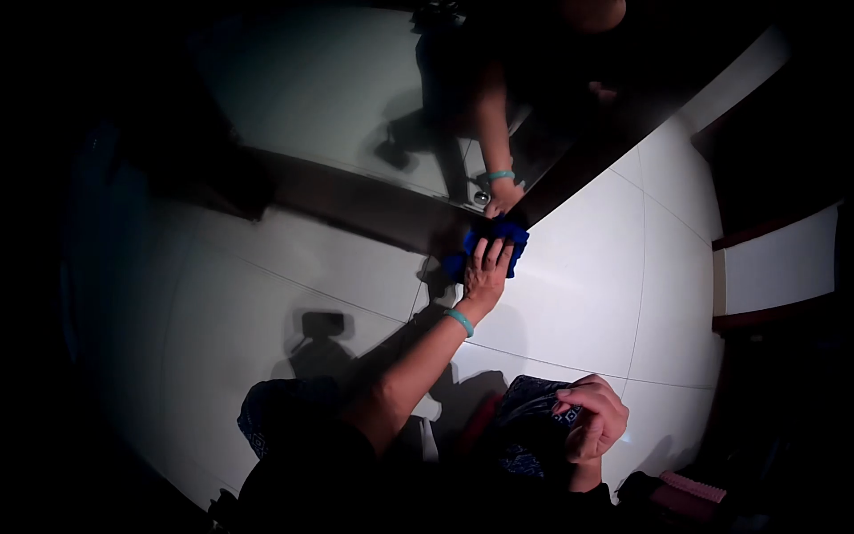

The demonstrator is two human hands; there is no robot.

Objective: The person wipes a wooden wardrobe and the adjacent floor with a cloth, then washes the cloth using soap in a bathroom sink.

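At the corner of the dark frame point(356, 206), the left hand point(483, 283), nearer of the 2, grips a bunched blue cloth point(511, 231) beneath and just beyond its fingers. The right hand point(600, 416), beside the patterned fabric point(530, 397), is half-open, holding nothing visible.

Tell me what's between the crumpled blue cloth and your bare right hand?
Between the blue cloth and the right hand, there's only bare white tiled floor. The head view shows it.
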